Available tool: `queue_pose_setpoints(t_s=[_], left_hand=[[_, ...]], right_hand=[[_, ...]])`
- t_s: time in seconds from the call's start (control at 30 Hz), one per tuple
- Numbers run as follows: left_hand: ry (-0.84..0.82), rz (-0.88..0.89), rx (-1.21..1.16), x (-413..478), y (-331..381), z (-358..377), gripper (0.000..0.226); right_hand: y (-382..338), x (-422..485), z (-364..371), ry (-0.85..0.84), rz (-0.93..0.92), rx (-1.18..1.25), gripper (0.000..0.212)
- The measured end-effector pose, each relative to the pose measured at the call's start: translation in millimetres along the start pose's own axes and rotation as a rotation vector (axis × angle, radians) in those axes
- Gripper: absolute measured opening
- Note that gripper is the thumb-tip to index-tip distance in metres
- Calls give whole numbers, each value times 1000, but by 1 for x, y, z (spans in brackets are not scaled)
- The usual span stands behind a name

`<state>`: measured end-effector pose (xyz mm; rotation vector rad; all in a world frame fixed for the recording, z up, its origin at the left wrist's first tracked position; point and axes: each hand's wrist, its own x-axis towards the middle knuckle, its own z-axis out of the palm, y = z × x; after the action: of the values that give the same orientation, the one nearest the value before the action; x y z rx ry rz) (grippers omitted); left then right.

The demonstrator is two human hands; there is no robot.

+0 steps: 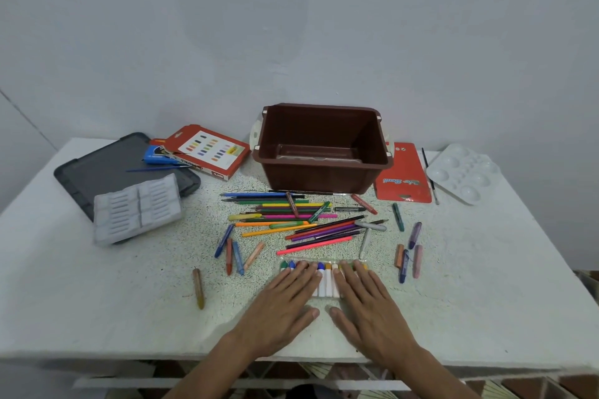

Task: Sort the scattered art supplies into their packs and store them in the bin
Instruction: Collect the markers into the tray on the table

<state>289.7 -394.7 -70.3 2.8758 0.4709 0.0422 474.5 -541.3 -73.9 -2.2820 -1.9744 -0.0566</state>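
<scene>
I record the left hand [285, 298] and right hand [366, 298] side by side, fingers [299, 270] resting on the marker pack [325, 283]. Just beyond them lies the pencil heap [291, 219]; behind it stands the bin [319, 172]. Left of the fingers: loose crayons [238, 257], farther back a moulded tray [137, 207] partly on a lid [107, 168], then a box [207, 152]. Right of the fingers: a second crayon group [403, 264], a flat pack [403, 175], a palette [463, 172].
</scene>
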Motion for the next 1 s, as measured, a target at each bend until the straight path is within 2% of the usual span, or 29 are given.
queue_pose_setpoints(t_s=[0.1, 0.23, 0.43, 0.57, 0.73, 0.83, 1.0], left_hand=[[58, -91, -254, 3, -3, -8, 66], [220, -277, -455, 6, -13, -23, 71], [441, -424, -641, 10, -65, -45, 54], [591, -493, -606, 10, -101, -77, 41], [727, -586, -527, 7, -161, -110, 36], [766, -630, -505, 8, -197, -127, 30], [729, -724, -457, 14, -262, -141, 33]], right_hand=[[-1, 11, -9, 17, 24, 93, 65], [-4, 43, -21, 7, 45, 178, 64], [-26, 110, -50, -47, -15, 318, 72], [-48, 157, -63, -68, -54, 408, 77], [-81, 221, -68, -84, -45, 560, 62], [-100, 264, -71, -72, -35, 613, 54], [-120, 341, -62, -73, 36, 605, 57]])
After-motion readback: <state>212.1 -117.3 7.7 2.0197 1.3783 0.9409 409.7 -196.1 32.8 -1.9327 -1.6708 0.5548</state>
